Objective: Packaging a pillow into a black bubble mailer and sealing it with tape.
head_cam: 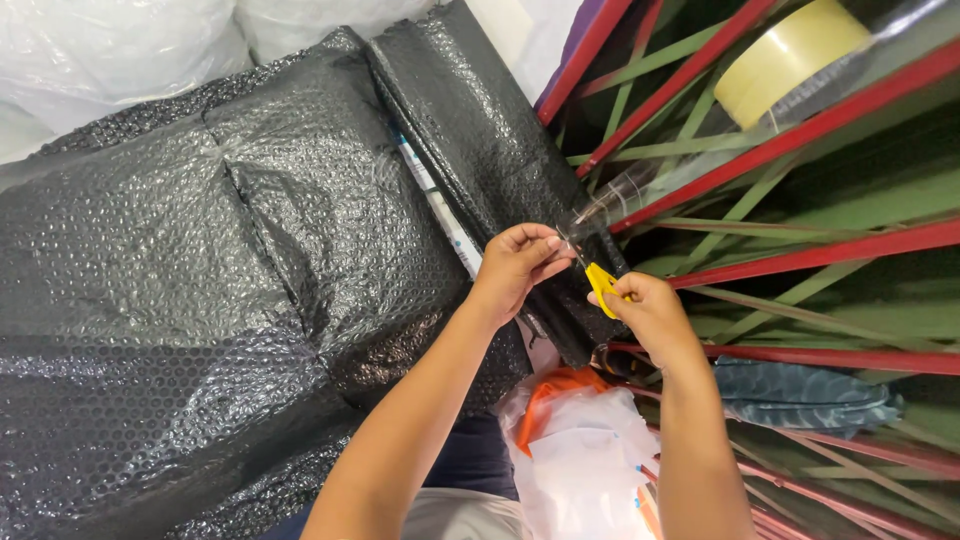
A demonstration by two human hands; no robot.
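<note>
The left hand (515, 262) is raised with its grip pinched on clear tape (610, 200) at the black bubble-wrapped roll (480, 140). Yellow-handled scissors (598, 280) are clasped in the right hand (650, 310), blades pointed up-left toward the tape. The roll's long axis runs from upper left to lower right.

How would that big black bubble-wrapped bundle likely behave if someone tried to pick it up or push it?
The big black bubble-wrapped bundle would probably feel cushioned and yielding, since its wrap shows folds and creases. Its glossy plastic skin could be somewhat slippery. It spreads wide and lies flat, so it seems unlikely to roll, though awkward for one person; its weight cannot be judged.
</note>
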